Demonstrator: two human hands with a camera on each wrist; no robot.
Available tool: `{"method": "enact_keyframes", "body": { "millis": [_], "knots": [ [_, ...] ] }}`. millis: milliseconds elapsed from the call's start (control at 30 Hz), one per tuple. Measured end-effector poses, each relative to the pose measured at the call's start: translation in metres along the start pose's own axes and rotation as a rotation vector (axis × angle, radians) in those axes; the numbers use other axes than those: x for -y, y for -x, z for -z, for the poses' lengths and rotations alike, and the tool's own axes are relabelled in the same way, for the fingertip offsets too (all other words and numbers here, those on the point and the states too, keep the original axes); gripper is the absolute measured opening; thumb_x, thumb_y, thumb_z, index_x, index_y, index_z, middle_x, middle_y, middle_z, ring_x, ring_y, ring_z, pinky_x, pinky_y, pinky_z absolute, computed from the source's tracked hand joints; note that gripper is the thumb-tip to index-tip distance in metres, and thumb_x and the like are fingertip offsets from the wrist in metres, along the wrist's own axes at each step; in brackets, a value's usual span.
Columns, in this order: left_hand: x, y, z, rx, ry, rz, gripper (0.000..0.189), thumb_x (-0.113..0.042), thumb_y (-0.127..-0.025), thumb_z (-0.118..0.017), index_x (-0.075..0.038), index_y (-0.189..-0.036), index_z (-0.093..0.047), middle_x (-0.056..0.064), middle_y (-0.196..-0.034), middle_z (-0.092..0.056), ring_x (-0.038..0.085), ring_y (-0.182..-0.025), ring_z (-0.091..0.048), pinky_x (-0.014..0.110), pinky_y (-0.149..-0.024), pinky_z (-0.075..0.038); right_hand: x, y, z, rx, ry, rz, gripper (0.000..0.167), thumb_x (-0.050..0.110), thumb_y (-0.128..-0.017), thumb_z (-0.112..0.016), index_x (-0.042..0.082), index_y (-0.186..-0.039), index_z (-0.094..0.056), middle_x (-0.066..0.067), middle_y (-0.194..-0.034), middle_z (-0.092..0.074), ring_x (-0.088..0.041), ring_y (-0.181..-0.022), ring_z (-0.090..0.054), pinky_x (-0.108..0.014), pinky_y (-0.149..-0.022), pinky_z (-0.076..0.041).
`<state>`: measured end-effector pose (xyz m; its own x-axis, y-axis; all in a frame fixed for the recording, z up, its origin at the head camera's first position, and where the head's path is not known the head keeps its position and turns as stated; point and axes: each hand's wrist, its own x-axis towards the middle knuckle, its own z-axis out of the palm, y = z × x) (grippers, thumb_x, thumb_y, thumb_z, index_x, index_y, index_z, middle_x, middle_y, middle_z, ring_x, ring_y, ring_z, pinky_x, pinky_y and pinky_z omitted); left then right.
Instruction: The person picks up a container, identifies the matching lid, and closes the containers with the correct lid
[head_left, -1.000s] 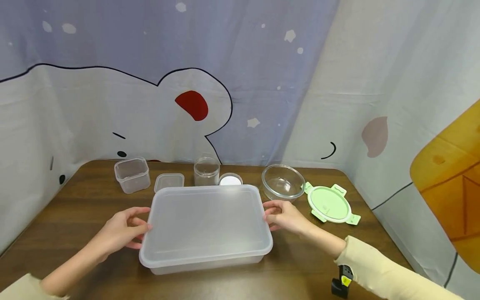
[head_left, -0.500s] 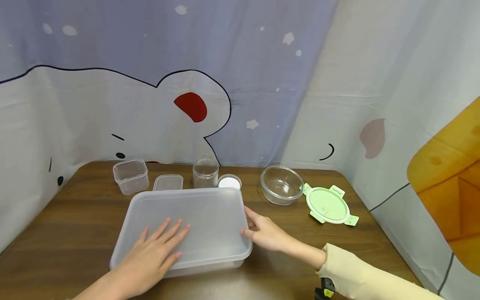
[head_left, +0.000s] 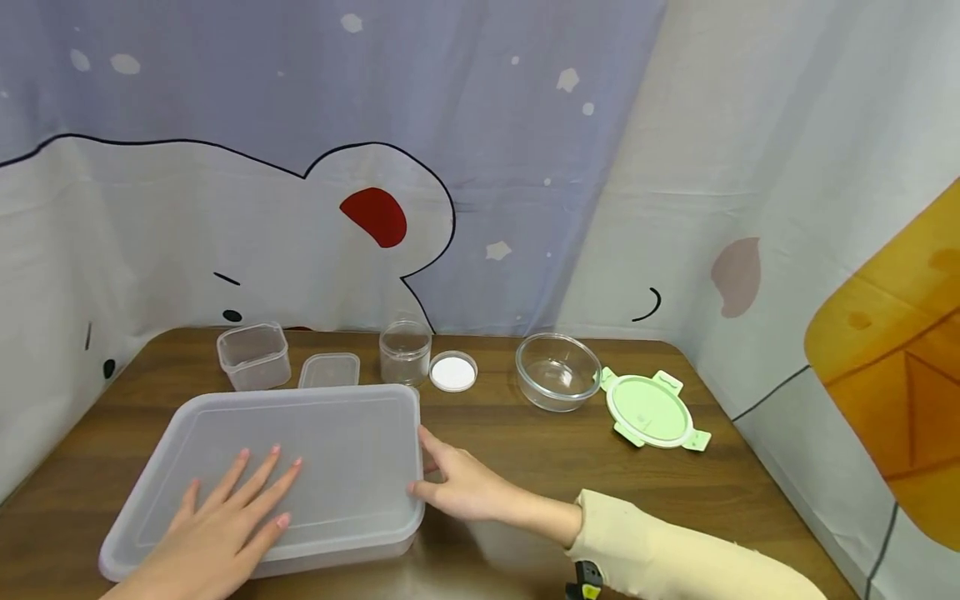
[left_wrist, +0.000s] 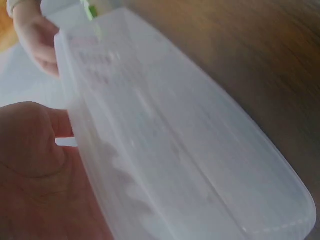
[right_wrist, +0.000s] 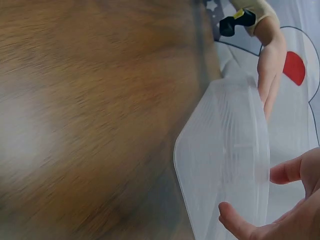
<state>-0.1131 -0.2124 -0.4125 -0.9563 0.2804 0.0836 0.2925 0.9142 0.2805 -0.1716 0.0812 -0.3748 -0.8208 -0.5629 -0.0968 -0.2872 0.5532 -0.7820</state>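
Atop frosted, round-cornered plastic lid [head_left: 341, 471], left hand [head_left: 213, 533] splayed flat.

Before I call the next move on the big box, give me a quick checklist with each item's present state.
1. Box lid covering the box: ok; whether it is sealed, I cannot tell.
2. Left grip on the box lid: ok, fingers spread over it.
3. Right grip at the box's right edge: ok; firmness, cannot tell.
4. Bowl clear of the box: ok, it stands apart to the right.
5. Square lid clear of the box: cannot tell; they meet in the head view.
6. Green lid on the bowl: not ok, it lies beside it.
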Motion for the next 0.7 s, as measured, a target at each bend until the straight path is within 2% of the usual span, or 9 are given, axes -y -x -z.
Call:
{"method": "enact_keyframes", "body": {
  "millis": [200,400,533,700],
  "knots": [
    [0.029,0.007,0.012,0.029,-0.034,0.040,0.056,-0.046,-0.099,-0.043,-0.026,-0.151,-0.032,0.018,-0.154,-0.032,0.053,-0.137,-0.025,0.083,-0.091,-0.014,0.012,-0.017,-0.015,0.005,-0.001,0.018,0.076,0.017,-0.088,-0.064,-0.001,-0.150,-0.023,-0.015,-0.140,-0.053,-0.020,-0.114,-0.063,-0.019,-0.083,-0.052],
    [0.048,0.008,0.027,0.089,-0.062,0.094,0.057,-0.046,-0.102,-0.037,-0.020,-0.152,-0.029,0.025,-0.151,-0.032,0.059,-0.130,-0.026,0.083,-0.087,-0.016,0.021,-0.032,-0.028,0.036,-0.008,0.048,0.077,0.018,-0.088,-0.063,0.004,-0.152,-0.022,-0.012,-0.126,-0.064,-0.011,-0.108,-0.065,-0.015,-0.079,-0.050],
    [0.062,0.009,0.031,0.139,-0.055,0.148,0.062,-0.050,-0.102,-0.031,-0.012,-0.152,-0.027,0.031,-0.149,-0.029,0.063,-0.128,-0.022,0.085,-0.085,-0.015,0.029,-0.041,-0.038,0.055,-0.010,0.036,0.078,0.021,-0.089,-0.063,0.001,-0.152,-0.020,-0.013,-0.132,-0.060,-0.012,-0.111,-0.064,-0.015,-0.080,-0.050],
    [0.079,0.011,0.033,0.179,-0.057,0.209,0.069,-0.056,-0.101,-0.027,-0.010,-0.152,-0.023,0.034,-0.149,-0.024,0.066,-0.125,-0.018,0.086,-0.082,-0.015,0.039,-0.053,-0.050,0.047,-0.040,0.031,0.075,0.020,-0.090,-0.064,0.003,-0.151,-0.024,-0.012,-0.138,-0.055,-0.013,-0.111,-0.063,-0.014,-0.080,-0.049]
  ]
}}
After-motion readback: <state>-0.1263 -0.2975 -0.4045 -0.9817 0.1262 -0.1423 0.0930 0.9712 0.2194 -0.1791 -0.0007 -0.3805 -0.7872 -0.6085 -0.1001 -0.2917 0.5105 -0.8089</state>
